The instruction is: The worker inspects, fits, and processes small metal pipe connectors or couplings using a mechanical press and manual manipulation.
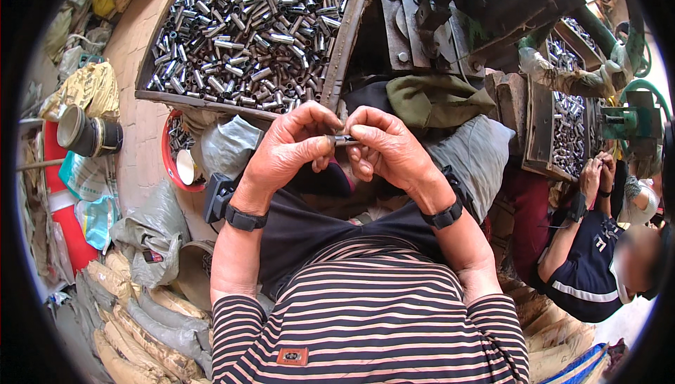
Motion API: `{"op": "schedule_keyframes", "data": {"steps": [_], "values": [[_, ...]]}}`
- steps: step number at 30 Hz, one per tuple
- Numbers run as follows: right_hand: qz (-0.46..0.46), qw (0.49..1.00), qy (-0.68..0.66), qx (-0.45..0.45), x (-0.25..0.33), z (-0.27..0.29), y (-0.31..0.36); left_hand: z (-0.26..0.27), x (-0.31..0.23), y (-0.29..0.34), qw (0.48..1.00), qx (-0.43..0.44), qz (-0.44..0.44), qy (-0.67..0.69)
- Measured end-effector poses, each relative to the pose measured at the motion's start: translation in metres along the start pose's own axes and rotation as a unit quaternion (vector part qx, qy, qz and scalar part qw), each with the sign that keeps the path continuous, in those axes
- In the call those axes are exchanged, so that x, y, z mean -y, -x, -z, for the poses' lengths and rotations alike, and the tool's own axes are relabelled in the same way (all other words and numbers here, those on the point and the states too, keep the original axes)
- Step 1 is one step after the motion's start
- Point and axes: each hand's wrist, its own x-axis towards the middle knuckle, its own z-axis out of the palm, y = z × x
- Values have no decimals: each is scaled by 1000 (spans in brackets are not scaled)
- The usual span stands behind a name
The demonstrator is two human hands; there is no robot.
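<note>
A cluttered workshop is seen, with sacks [151,229] piled at the left and a wooden tray [346,32] heaped with short metal tubes [253,25] set ahead of the person. A small metal tube [344,139] is pinched between the fingertips of both hands, held level just above the lap. The left hand [292,146] and the right hand [385,148] are brought close together, fingers curled around the tube's ends. A red bowl [171,166] is seen beneath the tray. At the right, a co-worker's hands [598,173] are held beside a second tray [566,131] of tubes.
</note>
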Motion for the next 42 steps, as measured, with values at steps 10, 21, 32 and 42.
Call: {"op": "schedule_keyframes", "data": {"steps": [10,21,32,42], "values": [[55,994,87,-31,2,-20,6,-7,-5,3,1000,11,-3,10],[167,950,232,-124,-8,-6,-16,-13,2,-9,956,-171,-70,-229],[119,984,79,-109,-9,-6,-10,-9,14,-9,995,-100,-7,28],[144,968,134,-156,-11,-1,-11,-13,22,-8,953,-157,-16,-258]]}}
